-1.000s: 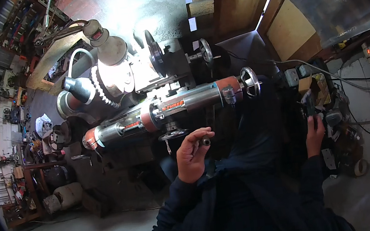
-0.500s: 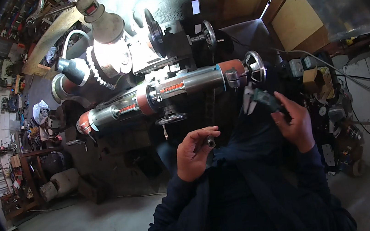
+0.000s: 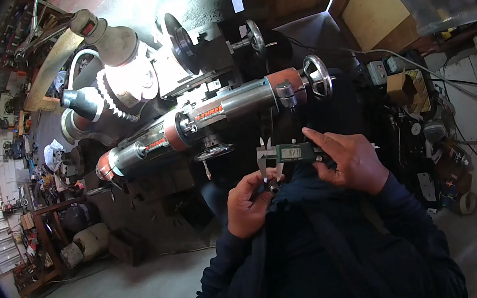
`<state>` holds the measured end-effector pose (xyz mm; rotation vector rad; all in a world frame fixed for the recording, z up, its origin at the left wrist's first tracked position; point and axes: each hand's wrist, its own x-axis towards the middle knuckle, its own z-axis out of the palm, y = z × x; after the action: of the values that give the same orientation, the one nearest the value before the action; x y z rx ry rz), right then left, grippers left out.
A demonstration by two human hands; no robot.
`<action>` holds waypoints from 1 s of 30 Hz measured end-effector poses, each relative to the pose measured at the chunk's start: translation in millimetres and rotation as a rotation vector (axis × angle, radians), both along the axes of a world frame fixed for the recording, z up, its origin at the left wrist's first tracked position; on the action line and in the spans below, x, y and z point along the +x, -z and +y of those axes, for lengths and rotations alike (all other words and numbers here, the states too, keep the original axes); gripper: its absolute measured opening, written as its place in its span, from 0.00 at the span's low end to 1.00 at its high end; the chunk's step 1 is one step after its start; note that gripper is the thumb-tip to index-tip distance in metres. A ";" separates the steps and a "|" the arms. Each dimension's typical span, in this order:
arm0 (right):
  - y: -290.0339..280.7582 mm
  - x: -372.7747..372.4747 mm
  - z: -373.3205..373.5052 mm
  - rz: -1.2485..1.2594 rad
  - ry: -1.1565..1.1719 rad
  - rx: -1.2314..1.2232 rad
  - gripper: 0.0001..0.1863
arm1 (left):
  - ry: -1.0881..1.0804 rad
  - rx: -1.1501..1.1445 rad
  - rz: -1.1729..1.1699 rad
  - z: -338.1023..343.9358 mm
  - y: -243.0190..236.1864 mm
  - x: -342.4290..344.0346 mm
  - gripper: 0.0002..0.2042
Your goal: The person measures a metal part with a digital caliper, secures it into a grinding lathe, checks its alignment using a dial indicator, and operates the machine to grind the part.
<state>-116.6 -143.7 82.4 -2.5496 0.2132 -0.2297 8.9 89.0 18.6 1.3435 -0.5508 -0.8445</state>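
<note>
My left hand (image 3: 248, 204) grips a small cylindrical metal part (image 3: 273, 187) whose hollow end faces me. My right hand (image 3: 347, 160) holds a green and silver digital caliper (image 3: 291, 154) above it, with the jaws reaching down at the part; whether they touch it I cannot tell. Behind both hands lies the machine's long steel cylinder assembly (image 3: 245, 103) with red collars, chrome handwheels (image 3: 316, 77) and a lower handwheel (image 3: 213, 152).
A machine head (image 3: 113, 51) under a bright lamp (image 3: 81, 101) stands at the back. Cardboard boxes (image 3: 398, 88), electrical boxes and hanging cables crowd the right. A gas cylinder (image 3: 92, 241) and cluttered shelving are on the left, above a concrete floor (image 3: 125, 294).
My right hand has come in from the far right with the caliper and brought its jaws to the metal part. My left hand has shifted slightly down, still holding the part.
</note>
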 end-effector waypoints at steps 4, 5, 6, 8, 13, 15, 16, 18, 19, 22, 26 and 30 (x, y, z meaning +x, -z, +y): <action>-3.0 1.6 -1.7 0.018 -0.049 -0.030 0.40 | -0.018 0.028 -0.130 -1.7 -1.5 0.6 0.15; -2.5 1.6 -2.3 -0.003 -0.073 -0.067 0.41 | -0.030 0.023 -0.143 -2.5 -3.5 0.6 0.15; -3.0 2.1 -2.7 -0.001 -0.069 -0.066 0.41 | -0.025 0.023 -0.142 -2.9 -4.7 1.0 0.15; -4.7 2.5 -3.2 -0.034 -0.110 -0.070 0.42 | -0.026 0.048 -0.186 -2.1 -6.0 1.4 0.15; -3.1 3.8 -2.6 -0.023 -0.177 -0.086 0.42 | -0.040 0.108 -0.102 4.0 -5.2 0.0 0.17; -2.8 4.2 -2.7 -0.024 -0.192 -0.083 0.41 | -0.075 0.081 -0.032 4.4 -5.2 -1.1 0.17; -4.5 4.5 -3.5 -0.009 -0.209 -0.094 0.40 | -0.079 0.082 -0.047 4.9 -4.8 -1.2 0.17; -4.6 4.9 -4.8 0.007 -0.225 -0.102 0.38 | -0.082 0.086 -0.063 6.0 -4.5 -1.0 0.17; -3.9 4.9 -5.6 0.000 -0.223 -0.094 0.38 | -0.080 0.105 -0.076 6.6 -4.6 -0.9 0.17; -3.4 4.5 -7.7 -0.013 -0.227 -0.091 0.37 | -0.083 0.129 -0.098 6.3 -6.6 -0.3 0.16; -2.8 4.0 -9.6 -0.016 -0.236 -0.116 0.35 | -0.033 0.158 -0.148 10.1 -3.1 3.3 0.16; 0.9 4.3 -10.6 -0.028 -0.241 -0.103 0.29 | -0.047 0.151 -0.075 12.1 -1.0 2.1 0.17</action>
<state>-112.2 -154.3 81.5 -2.6421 -0.1203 -0.1873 11.0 101.1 19.6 1.5251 -0.5198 -0.8118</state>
